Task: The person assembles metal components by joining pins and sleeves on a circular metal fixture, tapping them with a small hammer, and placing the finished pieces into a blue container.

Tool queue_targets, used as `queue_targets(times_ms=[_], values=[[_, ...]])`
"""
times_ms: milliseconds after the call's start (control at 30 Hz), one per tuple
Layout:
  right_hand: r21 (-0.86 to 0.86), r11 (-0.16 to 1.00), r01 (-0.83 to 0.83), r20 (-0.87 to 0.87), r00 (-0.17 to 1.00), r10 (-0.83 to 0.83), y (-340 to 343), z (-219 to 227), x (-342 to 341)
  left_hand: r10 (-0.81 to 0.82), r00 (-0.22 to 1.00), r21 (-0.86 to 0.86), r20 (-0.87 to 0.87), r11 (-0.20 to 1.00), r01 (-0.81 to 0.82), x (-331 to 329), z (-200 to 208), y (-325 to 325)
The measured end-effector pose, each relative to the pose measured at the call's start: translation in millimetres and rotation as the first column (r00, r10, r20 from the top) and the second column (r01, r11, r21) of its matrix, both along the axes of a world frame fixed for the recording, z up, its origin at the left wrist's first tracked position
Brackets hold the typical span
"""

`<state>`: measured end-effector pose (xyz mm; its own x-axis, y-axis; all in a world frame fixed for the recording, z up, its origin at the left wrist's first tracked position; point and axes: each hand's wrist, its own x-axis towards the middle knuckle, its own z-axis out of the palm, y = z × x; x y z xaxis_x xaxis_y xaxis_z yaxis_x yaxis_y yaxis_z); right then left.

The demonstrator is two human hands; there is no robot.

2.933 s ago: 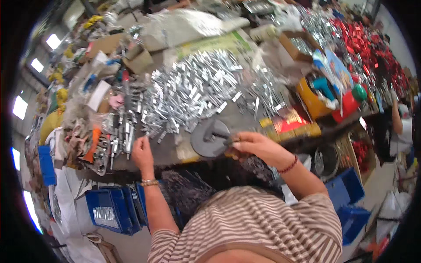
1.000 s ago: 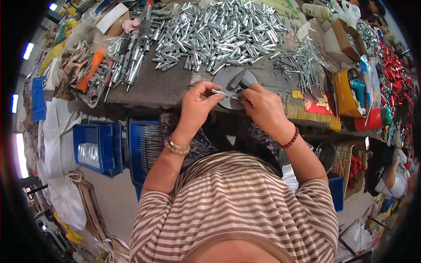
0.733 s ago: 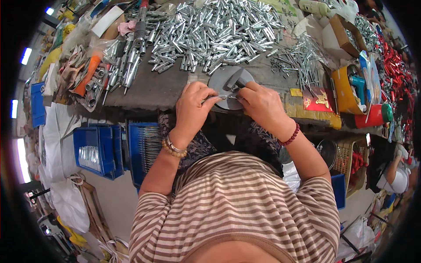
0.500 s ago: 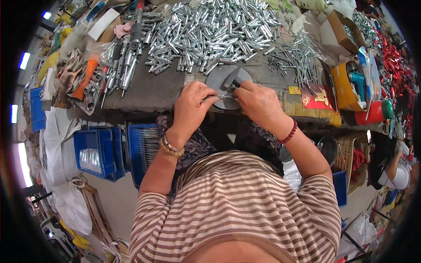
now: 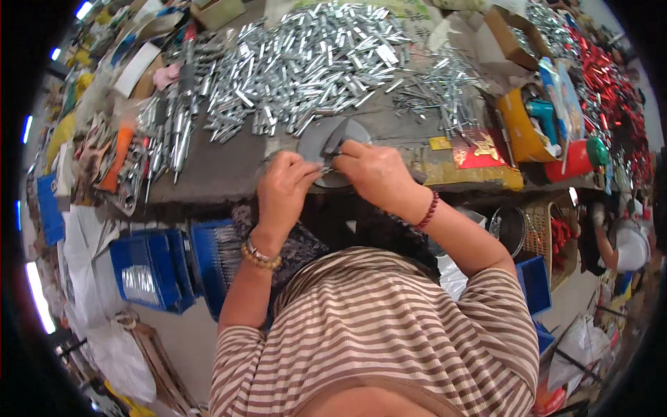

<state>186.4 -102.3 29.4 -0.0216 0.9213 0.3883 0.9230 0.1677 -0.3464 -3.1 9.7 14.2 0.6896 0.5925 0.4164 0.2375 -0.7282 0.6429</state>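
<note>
My left hand [image 5: 283, 186] is closed in a pinch on a thin, shiny metal rod [image 5: 325, 169] over the near edge of a round grey metal disc [image 5: 314, 137]. My right hand [image 5: 379, 174] is closed at the other end of that rod, thumb and forefinger together. A dark hammer head [image 5: 345, 133] shows over the disc, right against my right fingers. What looks like its handle comes out behind my right hand; whether my palm grips it is hidden. Beyond the disc lies a large heap of silvery metal tubes [image 5: 299, 66].
Thin metal pins [image 5: 441, 94] lie right of the heap. Further right are a red envelope [image 5: 481, 149], a yellow container [image 5: 521, 115] and a red bottle [image 5: 568, 161]. Sockets and tools [image 5: 177, 132] crowd the left. Blue bins [image 5: 156, 260] sit below the table's front edge.
The whole view has shifted, so the bench appears further left. Both hands stay close together over the disc, still pinching the rod, with the hammer head beside my right fingers.
</note>
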Motion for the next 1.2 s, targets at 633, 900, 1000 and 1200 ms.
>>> queue_targets(times_ms=[633, 900, 1000, 1200], values=[[-0.061, 0.784, 0.618, 0.211, 0.776, -0.595, -28.2, -19.8, 93.5, 0.037, 0.999, 0.058, 0.029, 0.998, -0.038, -6.0, -7.7, -10.3], [-0.048, 0.784, 0.618, 0.151, 0.781, -0.606, -21.6, -17.2, 100.4, 0.053, 0.998, 0.070, 0.035, 0.996, -0.055, -3.3, -2.7, -5.6], [-0.034, 0.792, 0.610, 0.163, 0.785, -0.598, -22.9, -14.8, 98.1, 0.053, 0.997, 0.079, 0.048, 0.995, -0.057, -3.8, -4.2, -6.9], [0.104, 0.943, 0.315, -0.174, 0.940, -0.294, -9.3, 14.8, 52.1, 0.079, 0.997, 0.070, 0.008, 0.994, -0.079, -1.7, -19.9, 0.8]])
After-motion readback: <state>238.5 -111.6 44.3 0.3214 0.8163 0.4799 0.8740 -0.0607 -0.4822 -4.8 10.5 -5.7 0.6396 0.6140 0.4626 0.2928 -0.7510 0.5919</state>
